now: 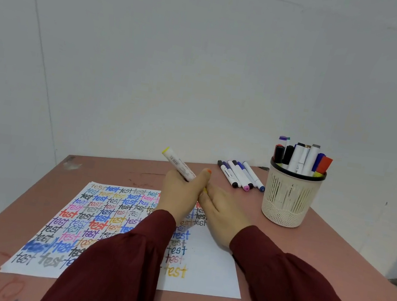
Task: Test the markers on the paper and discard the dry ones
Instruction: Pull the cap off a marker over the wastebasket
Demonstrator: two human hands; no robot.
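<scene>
My left hand grips a white marker with a yellow end cap. The marker tilts up and to the left above the top edge of the paper. My right hand sits right against the left one. Its fingertips close on the marker's lower yellow end, of which only a sliver shows between the hands. The white sheet lies on the table, covered on its left and middle with the word "test" in many colours. Both forearms in dark red sleeves cover part of the sheet.
A cream mesh cup full of upright markers stands at the right back of the reddish table. Several loose markers lie side by side left of the cup, near the wall. The table's right edge runs close behind the cup.
</scene>
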